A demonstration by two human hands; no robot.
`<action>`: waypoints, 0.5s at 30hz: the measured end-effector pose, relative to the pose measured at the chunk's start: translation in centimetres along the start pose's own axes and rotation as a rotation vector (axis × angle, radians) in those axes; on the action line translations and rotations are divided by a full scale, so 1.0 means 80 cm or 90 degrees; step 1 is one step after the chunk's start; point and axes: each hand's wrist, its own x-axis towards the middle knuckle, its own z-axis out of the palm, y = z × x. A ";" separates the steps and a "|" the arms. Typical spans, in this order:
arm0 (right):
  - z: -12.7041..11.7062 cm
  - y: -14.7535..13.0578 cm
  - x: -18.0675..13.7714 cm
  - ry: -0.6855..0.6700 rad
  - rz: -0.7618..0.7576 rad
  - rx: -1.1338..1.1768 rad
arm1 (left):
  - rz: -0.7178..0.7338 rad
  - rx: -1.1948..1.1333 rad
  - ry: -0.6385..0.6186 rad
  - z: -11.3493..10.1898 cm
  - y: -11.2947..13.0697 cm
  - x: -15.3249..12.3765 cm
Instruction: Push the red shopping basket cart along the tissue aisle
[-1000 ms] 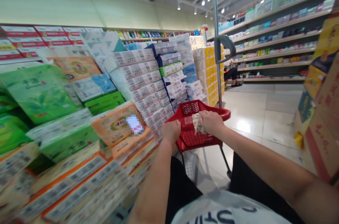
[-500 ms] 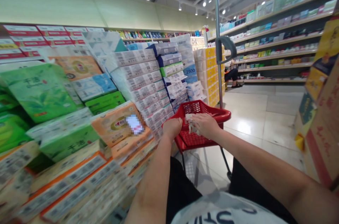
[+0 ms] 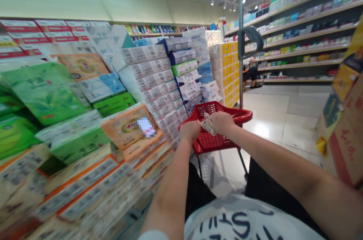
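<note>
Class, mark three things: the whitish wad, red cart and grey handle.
Whitish wad [image 3: 209, 125]: head view, bunched middle.
Red cart [image 3: 244, 116]: head view, right end of its rim.
Grey handle [image 3: 259, 41]: head view, curved outer side.

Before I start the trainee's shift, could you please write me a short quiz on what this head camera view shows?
1. Multiple choice: What colour is the shopping cart in front of the person?
A. Blue
B. Red
C. Green

2. True or false: The crumpled whitish wad lies on the floor, away from both hands.

3. Fill in the blank: The number printed on the tall blue-and-white pack, behind the cart among the stacked packs, is ____.

Key:
1. B
2. False; the right hand grips the crumpled whitish wad above the cart.
3. 2500
</note>
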 end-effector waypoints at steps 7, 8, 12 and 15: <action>-0.001 0.003 0.019 -0.098 0.012 0.016 | -0.015 -0.013 0.017 -0.003 0.007 -0.005; 0.003 0.005 0.007 -0.049 -0.025 0.026 | -0.015 -0.014 0.017 -0.003 0.007 -0.006; 0.015 0.007 -0.029 0.111 -0.139 0.043 | -0.003 -0.009 0.014 -0.004 0.006 -0.008; 0.009 0.002 -0.014 0.021 -0.061 0.013 | -0.004 -0.007 -0.002 -0.006 0.005 -0.006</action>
